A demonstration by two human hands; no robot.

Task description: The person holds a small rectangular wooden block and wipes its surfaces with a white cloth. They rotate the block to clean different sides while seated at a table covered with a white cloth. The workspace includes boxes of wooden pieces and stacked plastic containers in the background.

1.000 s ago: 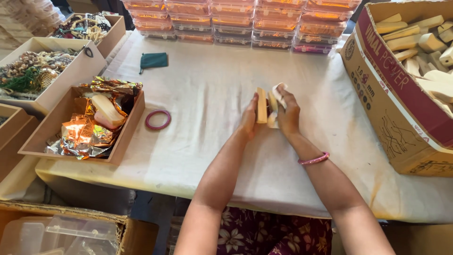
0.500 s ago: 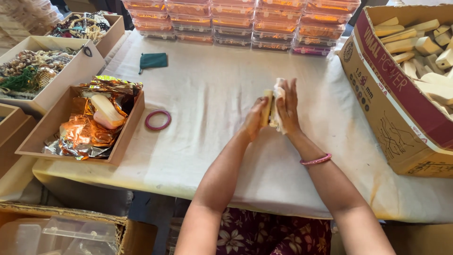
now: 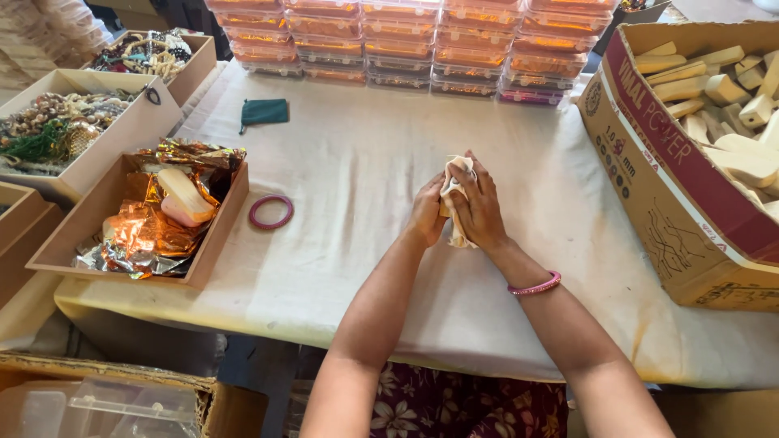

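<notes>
Rubbing seems mid-course: the left hand (image 3: 428,212) and right hand (image 3: 479,212) are clenched together around a pale cloth (image 3: 456,182), held just above the counter (image 3: 365,170); whatever it wraps is hidden. Left of them lies a pink bangle (image 3: 271,212), then a tray of foil-wrapped pieces (image 3: 154,219). Farther right, a cardboard box of bare wooden pieces (image 3: 714,81) suggests much remains.

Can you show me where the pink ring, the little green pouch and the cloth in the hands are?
pink ring (image 3: 271,212), head view, on its lower rim.
green pouch (image 3: 264,112), head view, its middle.
cloth (image 3: 459,171), head view, top fold above the fingers.
</notes>
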